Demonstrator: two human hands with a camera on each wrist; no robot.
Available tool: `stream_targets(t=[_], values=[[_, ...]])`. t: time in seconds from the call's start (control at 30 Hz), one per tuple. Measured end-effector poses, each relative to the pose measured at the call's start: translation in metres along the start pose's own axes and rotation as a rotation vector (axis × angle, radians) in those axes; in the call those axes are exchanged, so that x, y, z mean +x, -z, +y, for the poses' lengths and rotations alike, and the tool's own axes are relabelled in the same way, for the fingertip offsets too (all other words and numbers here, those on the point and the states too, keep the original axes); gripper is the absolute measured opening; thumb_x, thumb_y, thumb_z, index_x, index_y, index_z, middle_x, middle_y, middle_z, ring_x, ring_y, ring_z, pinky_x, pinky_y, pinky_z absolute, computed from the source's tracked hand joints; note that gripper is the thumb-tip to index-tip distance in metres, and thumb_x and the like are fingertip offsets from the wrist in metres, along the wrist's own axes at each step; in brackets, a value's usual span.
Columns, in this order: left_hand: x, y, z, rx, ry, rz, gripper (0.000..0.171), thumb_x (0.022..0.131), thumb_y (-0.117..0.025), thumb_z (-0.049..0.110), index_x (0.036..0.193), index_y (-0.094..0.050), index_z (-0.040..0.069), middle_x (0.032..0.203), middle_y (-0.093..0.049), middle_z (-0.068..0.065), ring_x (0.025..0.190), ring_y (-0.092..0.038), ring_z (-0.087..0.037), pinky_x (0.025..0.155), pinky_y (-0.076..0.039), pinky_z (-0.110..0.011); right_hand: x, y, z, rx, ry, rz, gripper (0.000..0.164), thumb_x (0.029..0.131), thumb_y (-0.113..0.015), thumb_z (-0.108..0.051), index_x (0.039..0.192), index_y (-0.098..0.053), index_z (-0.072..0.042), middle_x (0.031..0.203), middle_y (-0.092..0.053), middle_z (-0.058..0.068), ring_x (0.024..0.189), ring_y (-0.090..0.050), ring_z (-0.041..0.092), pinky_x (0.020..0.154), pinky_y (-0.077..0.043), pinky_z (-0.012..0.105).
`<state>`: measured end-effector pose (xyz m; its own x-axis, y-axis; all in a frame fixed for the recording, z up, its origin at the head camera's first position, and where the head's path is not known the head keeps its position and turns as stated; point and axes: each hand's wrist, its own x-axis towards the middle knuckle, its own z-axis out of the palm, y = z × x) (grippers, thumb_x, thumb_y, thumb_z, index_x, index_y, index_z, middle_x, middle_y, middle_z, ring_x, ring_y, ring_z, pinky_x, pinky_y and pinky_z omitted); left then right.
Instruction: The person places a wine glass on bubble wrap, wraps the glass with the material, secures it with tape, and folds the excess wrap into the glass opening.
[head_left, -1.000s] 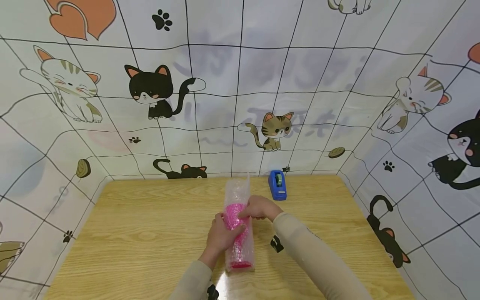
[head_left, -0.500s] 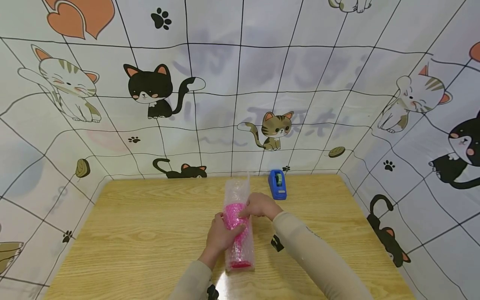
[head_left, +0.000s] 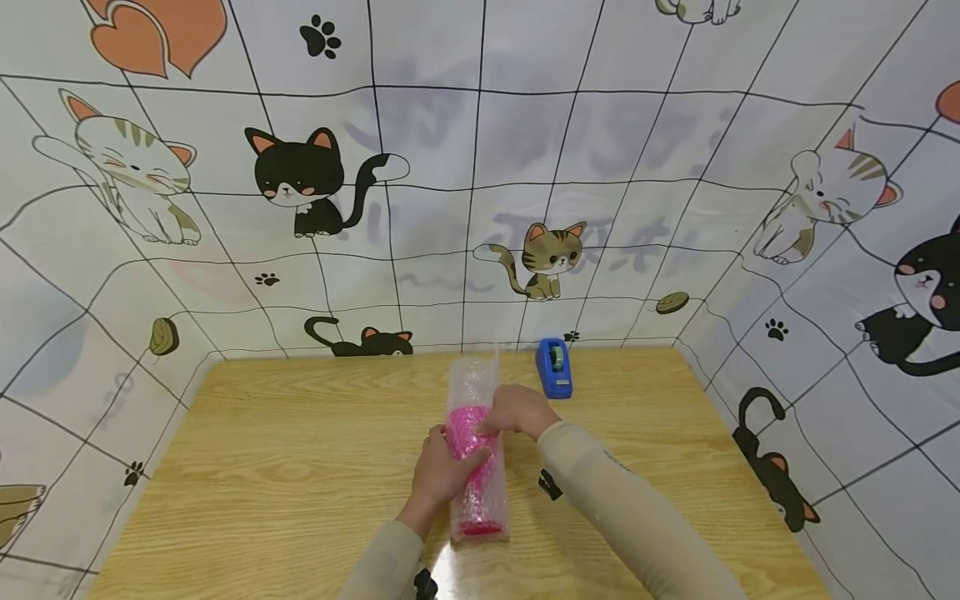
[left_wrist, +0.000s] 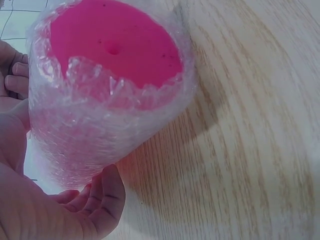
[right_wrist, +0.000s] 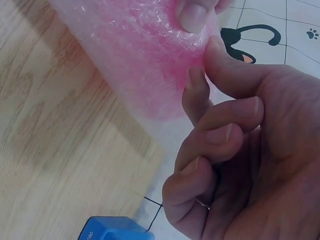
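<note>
A bright pink cylinder [left_wrist: 120, 40] lies rolled in clear bubble wrap [head_left: 474, 379], lengthwise in front of me. Its flat pink end with a small central dimple shows in the left wrist view. My left hand [head_left: 441, 471] grips the roll from the left, thumb on top and fingers curled at its side. On the upper right side, my right hand [head_left: 519, 411] has thumb and index finger at the wrap's edge, seeming to pinch it. The other right fingers [right_wrist: 210, 142] are curled and hold nothing. What lies under the right fingertips is hidden.
A blue tape dispenser [head_left: 555, 371] with a roll of tape stands at the back of the wooden table [head_left: 300, 467], right of the wrap. Cloth walls [head_left: 420, 167] printed with cats and grid lines enclose the table's back and sides.
The right hand and forearm have shifted very slightly. The left hand and the wrapped cylinder stay in place.
</note>
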<state>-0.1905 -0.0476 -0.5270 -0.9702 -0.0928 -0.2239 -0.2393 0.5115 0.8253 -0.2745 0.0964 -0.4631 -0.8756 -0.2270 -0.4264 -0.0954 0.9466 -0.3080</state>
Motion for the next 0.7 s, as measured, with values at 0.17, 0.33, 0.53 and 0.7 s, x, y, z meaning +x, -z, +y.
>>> stream_targets(t=[0.17,0.33,0.53,0.7], values=[[-0.0013,0.0008,0.0,0.001,-0.004,-0.003,0.09,0.08,-0.075,0.046,0.14,-0.036,-0.007,0.129,-0.053,-0.027,0.112,-0.059,-0.042,0.09,-0.053,-0.053,-0.0013,-0.0007,-0.0006,0.033,-0.015,-0.001,0.034,0.078,-0.076,-0.043,0.072,-0.061,-0.014,0.068,-0.056,0.0,0.061,-0.049,0.015,0.052,-0.04,0.028],[-0.0009,0.001,0.0004,0.004,-0.011,-0.002,0.089,0.08,-0.075,0.045,0.14,-0.036,-0.008,0.128,-0.053,-0.027,0.11,-0.059,-0.041,0.089,-0.054,-0.053,-0.001,-0.0023,0.0008,0.056,-0.029,0.003,0.035,0.076,-0.077,-0.043,0.071,-0.059,-0.014,0.063,-0.053,-0.001,0.057,-0.047,0.015,0.048,-0.036,0.026],[-0.0014,0.0007,0.0011,0.0,-0.002,-0.011,0.09,0.08,-0.075,0.046,0.14,-0.035,-0.007,0.129,-0.053,-0.027,0.111,-0.059,-0.041,0.089,-0.054,-0.053,-0.0009,-0.0026,-0.0012,0.013,-0.04,0.013,0.037,0.077,-0.076,-0.045,0.068,-0.058,-0.015,0.061,-0.054,-0.001,0.055,-0.047,0.014,0.048,-0.035,0.026],[-0.0015,0.0005,0.0006,0.006,0.001,-0.012,0.09,0.08,-0.074,0.047,0.14,-0.034,-0.008,0.129,-0.052,-0.027,0.112,-0.058,-0.042,0.09,-0.054,-0.053,-0.0037,-0.0006,-0.0051,-0.034,-0.057,0.01,0.038,0.078,-0.074,-0.048,0.068,-0.057,-0.015,0.063,-0.056,0.0,0.055,-0.05,0.014,0.048,-0.036,0.026]])
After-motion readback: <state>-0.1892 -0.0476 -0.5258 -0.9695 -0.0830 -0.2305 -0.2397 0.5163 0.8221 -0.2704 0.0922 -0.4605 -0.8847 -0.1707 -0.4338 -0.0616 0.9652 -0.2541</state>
